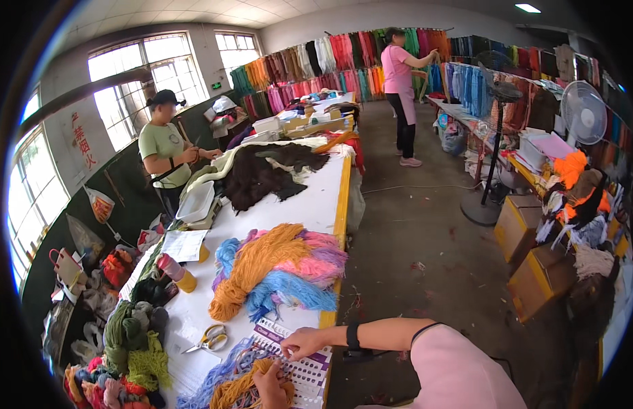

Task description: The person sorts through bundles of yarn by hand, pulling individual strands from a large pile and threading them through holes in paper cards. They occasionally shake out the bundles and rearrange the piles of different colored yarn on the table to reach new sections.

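Near the front edge of the white table, my left hand is closed around a bundle of golden-brown yarn. My right hand reaches in from the right above a white and purple punched card. Its fingers are curled together over the card's upper part; what they pinch is too small to make out. Strands of blue-lilac yarn lie left of the card. A pair of scissors with yellowish handles rests farther left. Beyond the card sits a pile of orange, blue and pink yarn hanks.
A pink and yellow thread cone, a paper sheet and green yarn line the table's left side. Dark brown yarn lies farther back. Two people work beyond. A standing fan and boxes are at right.
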`<state>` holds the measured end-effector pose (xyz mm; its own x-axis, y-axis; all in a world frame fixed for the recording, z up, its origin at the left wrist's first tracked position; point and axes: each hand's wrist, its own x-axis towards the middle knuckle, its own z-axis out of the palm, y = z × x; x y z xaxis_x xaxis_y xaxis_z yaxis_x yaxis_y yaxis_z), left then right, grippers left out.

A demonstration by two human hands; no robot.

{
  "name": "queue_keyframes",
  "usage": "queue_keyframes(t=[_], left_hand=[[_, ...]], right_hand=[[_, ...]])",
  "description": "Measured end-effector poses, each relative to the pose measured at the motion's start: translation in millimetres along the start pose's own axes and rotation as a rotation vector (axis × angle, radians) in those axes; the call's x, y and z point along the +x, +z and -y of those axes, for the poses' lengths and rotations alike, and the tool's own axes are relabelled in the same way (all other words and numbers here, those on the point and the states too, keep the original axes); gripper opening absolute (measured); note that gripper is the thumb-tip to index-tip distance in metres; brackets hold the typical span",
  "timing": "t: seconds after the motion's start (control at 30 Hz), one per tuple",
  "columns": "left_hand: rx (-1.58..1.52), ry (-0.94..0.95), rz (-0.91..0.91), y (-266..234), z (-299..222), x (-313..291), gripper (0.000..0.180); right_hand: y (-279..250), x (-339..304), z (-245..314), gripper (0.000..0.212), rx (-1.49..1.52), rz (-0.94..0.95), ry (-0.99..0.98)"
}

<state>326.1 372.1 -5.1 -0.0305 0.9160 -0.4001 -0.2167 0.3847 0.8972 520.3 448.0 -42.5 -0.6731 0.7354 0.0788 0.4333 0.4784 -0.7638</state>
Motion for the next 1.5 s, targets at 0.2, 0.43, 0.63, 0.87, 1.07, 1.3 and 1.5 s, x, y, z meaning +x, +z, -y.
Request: queue_keyframes(t=[0.2,0.43,0.63,0.87,1.07,1.3,1.5], left_hand=[[0.088,0.088,0.088,6,2,-10,0.015],[0.141,0.267,0.127,-10,24,6,0.022],[0.198,0.202,0.209,-11,16,21,0.021],[0.093,0.138,0.220,-29,26,18,0.014],[0.106,0.127,0.250,-29,30,14,0.012],[0.048,0.088,0.191,-33,31,17,0.013],[0.509,0.436,0.121,-27,34,13,0.022]], right_hand=[[9,-12,8,0.026,-0.006,-0.011,0.030],[33,-7,-15,0.025,0.164,-0.037,-0.245],[8,-9,4,0.022,0.116,-0.048,0.006],[17,-8,4,0.009,0.283,-0.012,0.004],[23,-14,8,0.010,0.208,-0.071,0.015],[23,-10,10,0.016,0.035,-0.095,0.042],[22,-9,9,0.014,0.028,-0.109,0.024]])
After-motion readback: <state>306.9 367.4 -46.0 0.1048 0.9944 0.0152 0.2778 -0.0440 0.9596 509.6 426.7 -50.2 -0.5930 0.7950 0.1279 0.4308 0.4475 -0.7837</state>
